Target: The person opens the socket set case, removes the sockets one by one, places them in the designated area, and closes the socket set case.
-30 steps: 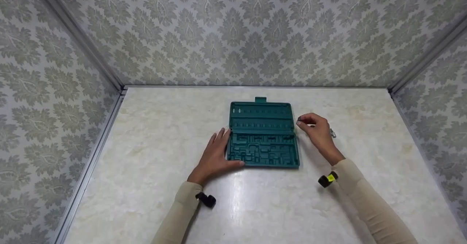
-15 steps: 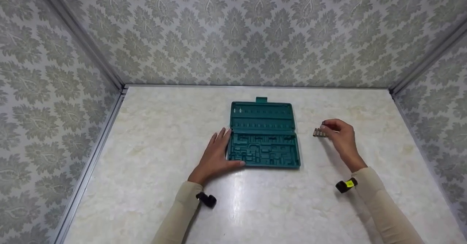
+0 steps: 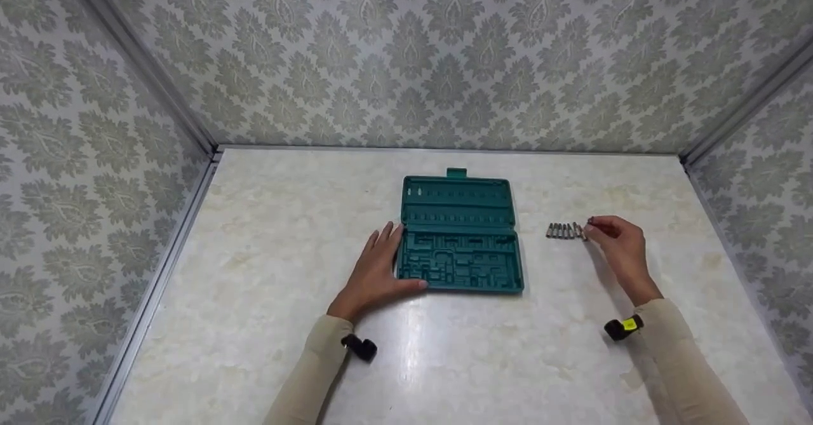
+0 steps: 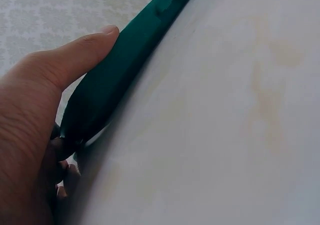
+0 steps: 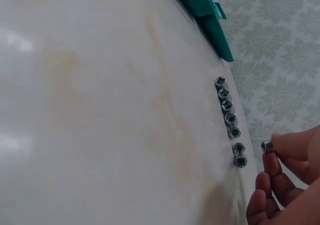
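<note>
A green plastic socket case (image 3: 438, 263) lies unfolded on the table, its moulded slots facing up. At its near left corner my left hand (image 3: 371, 279) rests with fingers stretched along the left side. The left thumb lies against the front wall, as the left wrist view also shows. Right of the case, my right hand (image 3: 622, 253) pinches a small metal socket (image 5: 269, 147) between thumb and index finger, above the table. Close beside that hand stands a row of several metal sockets (image 5: 230, 118), their open ends up; a small gap splits the row.
The pale marbled table (image 3: 286, 222) meets patterned walls (image 3: 406, 63) at the back and sides. A latch tab (image 3: 456, 173) sticks out from the lid's far edge. Each wrist carries a small black camera (image 3: 361, 347).
My right hand has moved right, away from the case's right edge to the right end of the socket row, still pinching a socket. The left hand stays in place.
</note>
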`<move>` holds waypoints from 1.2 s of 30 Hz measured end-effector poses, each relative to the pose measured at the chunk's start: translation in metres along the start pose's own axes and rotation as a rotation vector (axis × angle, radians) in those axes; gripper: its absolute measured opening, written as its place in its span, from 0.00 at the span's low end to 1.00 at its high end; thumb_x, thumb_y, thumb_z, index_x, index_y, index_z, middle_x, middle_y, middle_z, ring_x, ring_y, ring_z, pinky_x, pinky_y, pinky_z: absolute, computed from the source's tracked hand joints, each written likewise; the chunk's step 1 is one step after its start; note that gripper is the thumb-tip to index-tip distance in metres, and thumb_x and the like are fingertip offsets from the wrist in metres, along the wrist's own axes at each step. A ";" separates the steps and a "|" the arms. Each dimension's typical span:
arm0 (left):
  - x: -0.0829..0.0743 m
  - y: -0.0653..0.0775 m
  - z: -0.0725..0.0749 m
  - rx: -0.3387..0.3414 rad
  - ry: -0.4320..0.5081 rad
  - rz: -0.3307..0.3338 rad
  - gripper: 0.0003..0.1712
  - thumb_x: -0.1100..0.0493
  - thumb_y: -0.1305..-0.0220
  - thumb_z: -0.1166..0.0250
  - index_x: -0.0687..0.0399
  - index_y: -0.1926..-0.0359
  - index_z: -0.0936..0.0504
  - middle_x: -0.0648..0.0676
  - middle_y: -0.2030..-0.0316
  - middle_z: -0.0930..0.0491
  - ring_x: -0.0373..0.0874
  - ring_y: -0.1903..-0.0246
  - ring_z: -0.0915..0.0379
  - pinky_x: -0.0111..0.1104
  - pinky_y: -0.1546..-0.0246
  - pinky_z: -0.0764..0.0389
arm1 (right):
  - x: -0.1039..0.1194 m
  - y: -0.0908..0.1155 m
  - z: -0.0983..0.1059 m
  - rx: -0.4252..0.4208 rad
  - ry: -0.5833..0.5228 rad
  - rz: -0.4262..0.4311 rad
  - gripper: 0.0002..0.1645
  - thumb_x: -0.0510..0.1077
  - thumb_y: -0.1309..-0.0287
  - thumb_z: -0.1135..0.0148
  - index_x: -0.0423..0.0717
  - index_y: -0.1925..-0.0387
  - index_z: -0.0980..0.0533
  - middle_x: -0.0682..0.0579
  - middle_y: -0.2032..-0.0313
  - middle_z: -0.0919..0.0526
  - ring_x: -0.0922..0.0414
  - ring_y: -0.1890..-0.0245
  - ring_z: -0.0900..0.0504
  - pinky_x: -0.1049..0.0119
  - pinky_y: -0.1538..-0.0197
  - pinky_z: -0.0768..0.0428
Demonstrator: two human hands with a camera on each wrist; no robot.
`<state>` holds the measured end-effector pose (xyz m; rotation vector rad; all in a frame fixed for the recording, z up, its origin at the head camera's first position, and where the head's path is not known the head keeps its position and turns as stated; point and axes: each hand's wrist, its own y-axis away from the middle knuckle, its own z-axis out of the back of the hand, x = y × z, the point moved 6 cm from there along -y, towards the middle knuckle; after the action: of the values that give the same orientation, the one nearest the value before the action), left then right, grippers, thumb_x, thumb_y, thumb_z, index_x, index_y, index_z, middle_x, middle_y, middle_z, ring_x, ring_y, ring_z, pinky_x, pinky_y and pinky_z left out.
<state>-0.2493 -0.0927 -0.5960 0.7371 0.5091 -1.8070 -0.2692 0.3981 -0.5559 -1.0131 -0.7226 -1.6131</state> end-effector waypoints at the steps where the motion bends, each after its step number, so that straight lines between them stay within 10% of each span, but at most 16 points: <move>1: 0.000 0.000 0.000 0.001 -0.001 0.000 0.80 0.14 0.49 0.29 0.43 0.08 0.55 0.53 0.10 0.59 0.56 0.12 0.68 0.54 0.14 0.55 | -0.002 0.000 0.002 -0.002 0.019 -0.010 0.21 0.42 0.24 0.30 0.32 0.39 0.16 0.45 0.47 0.11 0.66 0.55 0.18 0.77 0.53 0.18; 36: -0.002 0.001 0.000 0.000 0.002 0.014 0.79 0.16 0.49 0.27 0.43 0.08 0.55 0.52 0.10 0.59 0.53 0.12 0.70 0.51 0.13 0.57 | -0.014 -0.003 0.007 0.028 0.237 -0.029 0.17 0.46 0.22 0.31 0.37 0.45 0.11 0.38 0.49 0.10 0.66 0.61 0.19 0.77 0.61 0.22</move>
<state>-0.2475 -0.0916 -0.5945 0.7415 0.5038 -1.7933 -0.2694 0.4112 -0.5653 -0.7777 -0.5985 -1.7090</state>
